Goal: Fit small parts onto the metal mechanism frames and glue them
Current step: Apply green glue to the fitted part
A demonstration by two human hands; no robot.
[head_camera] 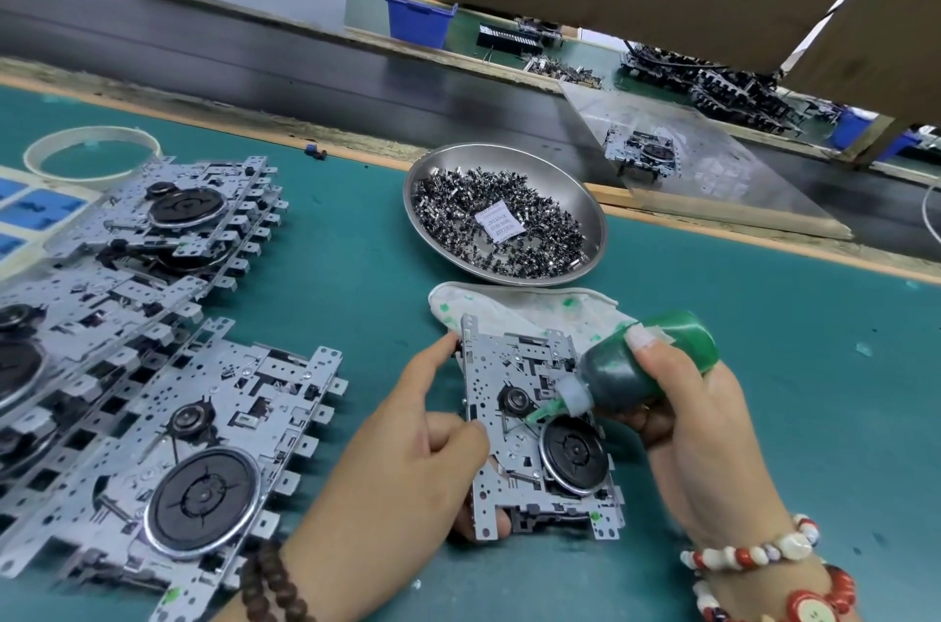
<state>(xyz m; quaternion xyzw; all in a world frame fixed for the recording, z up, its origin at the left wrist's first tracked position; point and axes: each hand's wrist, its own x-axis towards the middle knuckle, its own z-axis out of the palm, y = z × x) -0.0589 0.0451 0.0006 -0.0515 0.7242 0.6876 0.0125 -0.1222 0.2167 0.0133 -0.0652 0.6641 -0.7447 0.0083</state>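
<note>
So the left hand (422,423) is gripping the frame (534,438) by its edge; the right hand (697,423) is squeezing the bottle (636,367), nozzle touching near the hub; I'd go tiny dab, frame steady.

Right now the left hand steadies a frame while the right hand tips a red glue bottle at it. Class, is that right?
Not quite: the head view shows the bottle is green. The left hand steadies the frame; the right hand tips it.

Both forearms are bare, with no sleeves in view. The left wrist wears a dark brown wooden bead bracelet (275,586). The right wrist wears red-and-white bead bracelets (758,558), one with a round button-like disc.
</note>
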